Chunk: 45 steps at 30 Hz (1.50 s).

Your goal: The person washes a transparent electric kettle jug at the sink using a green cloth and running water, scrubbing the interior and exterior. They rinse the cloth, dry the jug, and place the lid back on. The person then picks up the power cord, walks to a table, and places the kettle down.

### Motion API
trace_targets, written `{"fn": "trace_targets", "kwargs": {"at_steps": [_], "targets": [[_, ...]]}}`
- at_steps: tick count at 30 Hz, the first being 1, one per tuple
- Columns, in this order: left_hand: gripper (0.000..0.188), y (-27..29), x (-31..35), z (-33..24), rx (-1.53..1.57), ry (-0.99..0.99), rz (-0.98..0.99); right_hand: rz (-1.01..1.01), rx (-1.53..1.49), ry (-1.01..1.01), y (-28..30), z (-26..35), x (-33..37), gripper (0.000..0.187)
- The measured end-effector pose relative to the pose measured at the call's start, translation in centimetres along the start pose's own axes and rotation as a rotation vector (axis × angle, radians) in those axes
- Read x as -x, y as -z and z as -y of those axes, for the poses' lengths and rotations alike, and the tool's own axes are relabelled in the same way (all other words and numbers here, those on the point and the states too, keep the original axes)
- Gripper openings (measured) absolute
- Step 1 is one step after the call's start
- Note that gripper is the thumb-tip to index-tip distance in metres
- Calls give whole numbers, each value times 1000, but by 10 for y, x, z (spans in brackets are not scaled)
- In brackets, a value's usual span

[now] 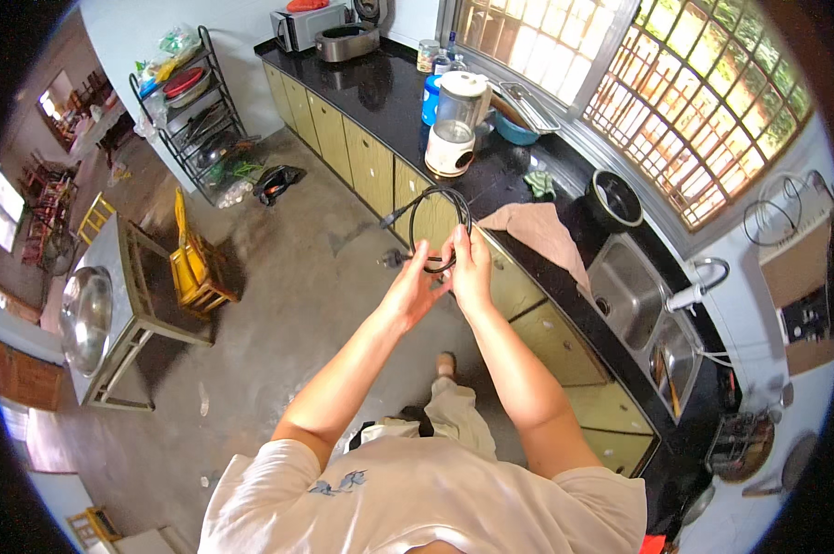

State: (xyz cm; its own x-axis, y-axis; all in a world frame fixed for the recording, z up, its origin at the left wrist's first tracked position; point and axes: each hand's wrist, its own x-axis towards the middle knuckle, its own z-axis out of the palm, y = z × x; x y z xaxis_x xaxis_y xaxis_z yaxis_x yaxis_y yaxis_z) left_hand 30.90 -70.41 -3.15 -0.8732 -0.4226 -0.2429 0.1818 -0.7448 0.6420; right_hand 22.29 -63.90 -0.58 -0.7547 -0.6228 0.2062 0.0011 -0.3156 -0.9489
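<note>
A black power cord (435, 190) is gathered into a loose coil in front of me, held up between both hands. My left hand (413, 294) has its fingers closed round the lower left of the coil, where the dark plug (393, 258) sticks out. My right hand (470, 270) grips the lower right of the loops, thumb and fingers pinched on them. The other dark end (388, 222) of the cord juts out to the left, above the plug. Beyond the coil, a blender with a clear jug (456, 115) and white base stands on the black counter (380, 111).
A pinkish cloth (541, 229) hangs over the counter's front edge, near a black pot (615, 200) and a double steel sink (631, 282). On my left are a table (149, 277) with a steel basin (86, 319), a yellow chair (195, 263) and a black rack (216, 97).
</note>
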Motion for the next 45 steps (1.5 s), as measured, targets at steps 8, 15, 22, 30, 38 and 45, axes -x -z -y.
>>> {"fn": "trace_targets", "kwargs": {"at_steps": [8,15,22,30,38,45], "targets": [[88,-13,-177,8,-989,-859,-619,60,709,293,74,-11,-138,27],[84,-7,-249,-25,-1138,-460,-624,84,834,313,74,-25,-222,18],[98,32,-316,-43,-1253,-663,-622,4,1073,495,58,-47,-279,12],[99,7,-327,-145,-1319,-823,-165,320,1246,285,39,-25,-336,18],[16,-9,-365,-161,-430,-377,-118,298,1001,368,40,-28,-373,18],[39,-32,-428,-145,-239,-521,-247,-268,690,428,116,-76,-472,26]]}}
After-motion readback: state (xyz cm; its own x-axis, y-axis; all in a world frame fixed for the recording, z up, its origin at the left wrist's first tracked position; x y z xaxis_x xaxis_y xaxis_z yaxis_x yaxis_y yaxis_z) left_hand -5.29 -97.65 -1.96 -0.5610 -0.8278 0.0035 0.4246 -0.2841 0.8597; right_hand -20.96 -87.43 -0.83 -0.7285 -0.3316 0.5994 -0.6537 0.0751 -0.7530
